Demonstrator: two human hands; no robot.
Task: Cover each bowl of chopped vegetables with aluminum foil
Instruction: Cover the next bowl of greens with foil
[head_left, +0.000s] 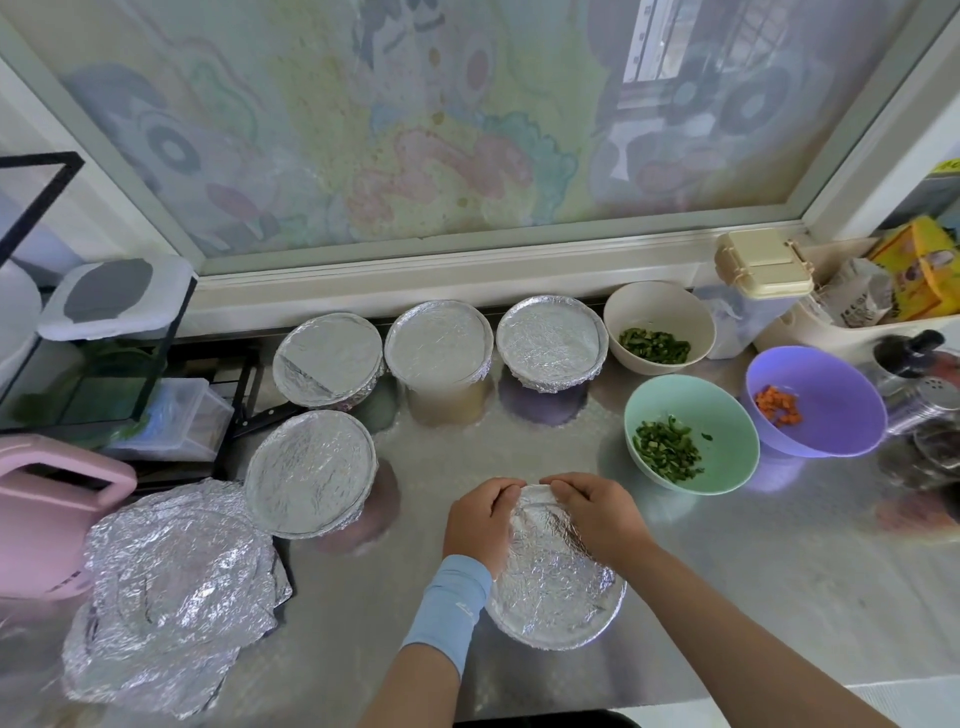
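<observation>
Brushed-metal counter (727, 597) runs under a wide window (415, 130) whose pane carries a pale cartoon-patterned film. Both hands sit on the foil-topped bowl (556, 597). The left hand (480, 525), with a light blue sleeve (447, 608) on its wrist, and the right hand (597, 514) each curl their fingers over that bowl's far rim. They press the foil down there, fingertips nearly meeting. Just beyond the foil-topped bowl, to its right, stands an uncovered green bowl (722, 410) of chopped greens. Farther right of the foil-topped bowl is a purple bowl (831, 400) with orange dice, and farther back a cream bowl (665, 312) with more greens, both open. Left of the foil-topped bowl stands another covered bowl (310, 473). Well behind it, three covered bowls (439, 340) line up below the window. Far to its left lies a heap of crumpled foil sheets (176, 582), beside a pink plastic item (47, 519) I cannot identify.
</observation>
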